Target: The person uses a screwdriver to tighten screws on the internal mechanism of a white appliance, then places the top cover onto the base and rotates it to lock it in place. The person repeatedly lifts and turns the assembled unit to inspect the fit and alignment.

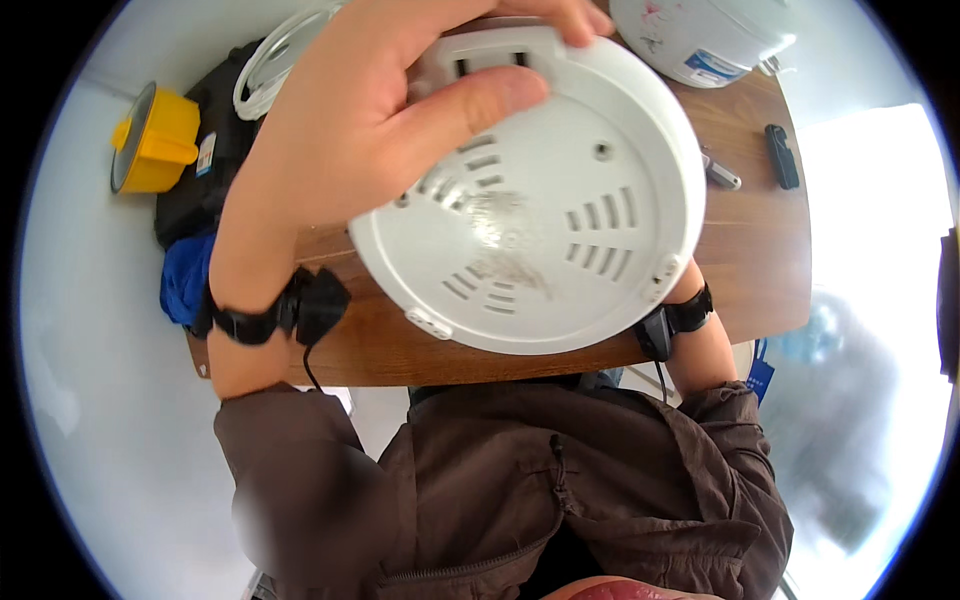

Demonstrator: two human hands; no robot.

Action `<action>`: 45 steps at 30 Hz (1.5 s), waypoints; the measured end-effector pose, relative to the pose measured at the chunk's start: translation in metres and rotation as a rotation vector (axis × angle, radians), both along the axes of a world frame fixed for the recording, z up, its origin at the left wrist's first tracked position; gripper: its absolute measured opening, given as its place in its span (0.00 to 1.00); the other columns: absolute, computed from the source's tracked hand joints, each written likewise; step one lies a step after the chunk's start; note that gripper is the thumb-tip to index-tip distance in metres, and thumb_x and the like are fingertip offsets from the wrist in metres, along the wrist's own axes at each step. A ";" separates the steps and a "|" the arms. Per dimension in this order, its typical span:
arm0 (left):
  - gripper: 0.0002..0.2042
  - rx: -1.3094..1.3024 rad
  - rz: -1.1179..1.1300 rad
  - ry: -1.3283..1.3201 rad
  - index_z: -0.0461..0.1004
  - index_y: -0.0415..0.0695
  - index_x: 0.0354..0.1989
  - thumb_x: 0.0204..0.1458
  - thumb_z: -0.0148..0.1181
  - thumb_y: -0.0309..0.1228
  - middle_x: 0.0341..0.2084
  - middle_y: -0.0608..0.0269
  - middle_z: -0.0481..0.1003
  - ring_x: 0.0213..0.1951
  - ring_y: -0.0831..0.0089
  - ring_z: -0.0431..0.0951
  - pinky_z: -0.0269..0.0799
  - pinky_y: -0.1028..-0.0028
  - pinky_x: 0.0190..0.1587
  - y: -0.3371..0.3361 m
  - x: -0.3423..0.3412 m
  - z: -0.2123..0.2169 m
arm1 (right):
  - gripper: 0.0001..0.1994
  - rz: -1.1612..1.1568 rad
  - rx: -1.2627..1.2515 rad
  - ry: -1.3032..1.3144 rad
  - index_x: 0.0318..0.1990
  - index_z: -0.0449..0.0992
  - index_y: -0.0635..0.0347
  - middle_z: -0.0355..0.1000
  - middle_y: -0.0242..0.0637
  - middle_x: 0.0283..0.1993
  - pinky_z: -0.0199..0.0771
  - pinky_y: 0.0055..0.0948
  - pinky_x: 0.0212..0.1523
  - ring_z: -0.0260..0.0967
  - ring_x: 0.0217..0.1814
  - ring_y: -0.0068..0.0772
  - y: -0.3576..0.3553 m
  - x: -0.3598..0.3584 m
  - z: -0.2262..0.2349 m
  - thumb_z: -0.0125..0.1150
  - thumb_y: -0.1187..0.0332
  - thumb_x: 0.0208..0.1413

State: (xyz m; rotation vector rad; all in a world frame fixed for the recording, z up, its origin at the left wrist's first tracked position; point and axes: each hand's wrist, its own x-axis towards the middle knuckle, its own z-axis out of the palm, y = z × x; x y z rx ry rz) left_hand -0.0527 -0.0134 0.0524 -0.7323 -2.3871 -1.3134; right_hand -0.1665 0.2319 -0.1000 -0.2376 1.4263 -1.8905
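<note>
Two hands hold one big white round base [540, 200] up over the brown desk [760, 250], with its flat bottom and little slots facing the camera. The left hand [380, 130] has its fingers [480, 100] wrapped tight over the top rim. The right hand is hidden behind the base; only its wrist with a black band [690, 312] shows, so I cannot tell its grip. A white cooker [700, 35] sits at the back. A yellow pot [155, 140] rests far left.
</note>
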 end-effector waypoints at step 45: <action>0.19 -0.023 0.764 0.400 0.75 0.37 0.35 0.67 0.40 0.37 0.29 0.65 0.74 0.29 0.80 0.64 0.59 0.77 0.32 0.012 0.038 -0.021 | 0.32 -0.151 -0.116 0.042 0.68 0.62 0.70 0.73 0.47 0.61 0.76 0.34 0.61 0.74 0.61 0.35 0.021 0.056 0.044 0.41 0.46 0.75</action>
